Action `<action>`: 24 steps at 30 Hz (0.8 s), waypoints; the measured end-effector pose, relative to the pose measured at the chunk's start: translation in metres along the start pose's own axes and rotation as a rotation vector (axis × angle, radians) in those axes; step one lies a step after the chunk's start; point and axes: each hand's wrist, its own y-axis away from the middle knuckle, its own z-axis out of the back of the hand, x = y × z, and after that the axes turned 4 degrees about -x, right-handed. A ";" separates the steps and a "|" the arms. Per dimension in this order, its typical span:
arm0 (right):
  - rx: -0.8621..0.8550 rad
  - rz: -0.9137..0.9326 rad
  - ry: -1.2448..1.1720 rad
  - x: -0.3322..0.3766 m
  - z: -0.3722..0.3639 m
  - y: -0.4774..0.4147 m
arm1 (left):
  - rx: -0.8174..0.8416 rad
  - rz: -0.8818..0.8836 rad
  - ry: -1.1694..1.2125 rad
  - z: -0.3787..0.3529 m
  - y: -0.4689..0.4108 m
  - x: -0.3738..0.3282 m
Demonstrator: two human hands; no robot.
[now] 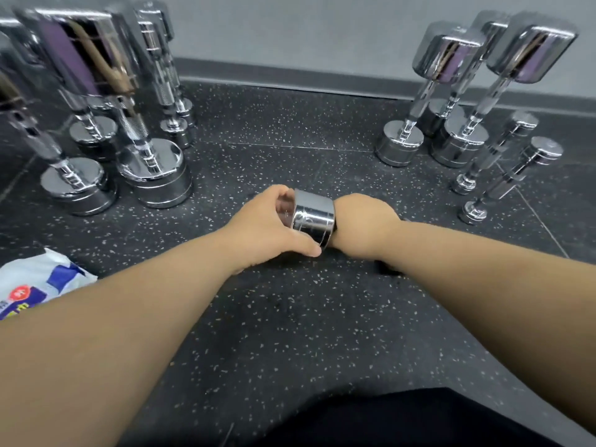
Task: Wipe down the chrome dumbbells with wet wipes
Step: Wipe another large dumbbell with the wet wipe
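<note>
The speckled black rubber floor (290,317) carries a left cluster of upright chrome dumbbells (151,169) and a right cluster (458,143), both near the grey wall (322,33). A white-and-blue wet wipes pack (42,285) lies at the left edge. In the centre, between the 2 hands, is a chrome dumbbell (314,217): the left hand (261,224) curls round its end, while the right hand (364,224) sits against its other side, fingers hidden, grip unclear
</note>
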 end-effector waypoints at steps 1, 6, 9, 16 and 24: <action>-0.023 0.009 -0.052 0.007 0.008 0.001 | -0.030 -0.036 -0.012 0.013 0.006 -0.009; -0.135 0.166 -0.316 0.048 0.035 0.010 | -0.251 -0.198 -0.117 0.065 0.043 -0.047; -0.136 0.184 -0.612 0.072 0.028 0.030 | -0.316 -0.273 -0.224 0.073 0.066 -0.053; 0.024 -0.160 -1.215 0.068 0.026 0.049 | -0.332 -0.244 -0.224 0.067 0.085 -0.049; -0.694 -0.054 -1.264 0.113 0.079 0.061 | -0.347 -0.182 0.123 0.055 0.092 -0.041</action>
